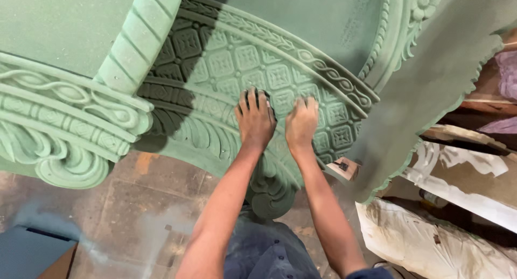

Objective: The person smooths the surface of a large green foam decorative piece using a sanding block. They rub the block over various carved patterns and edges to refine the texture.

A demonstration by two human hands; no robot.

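A large green carved arch point(226, 63) with square floral tiles, a rope border and leaf mouldings fills the upper view. My left hand point(254, 119) presses flat on the tiled band, with a dark pad partly showing under its fingers. My right hand point(301, 121) rests beside it on the same band, fingers curled down against the carving. Whether the right hand holds anything is hidden. Both forearms reach up from the bottom of the view.
A green column capital with scrolls point(59, 128) stands at the left. A flat green panel with a scalloped edge point(431, 79) leans at the right. White wrapped pieces point(431, 241) and wooden boards point(474, 139) lie at the lower right. Stone floor point(140, 209) shows below.
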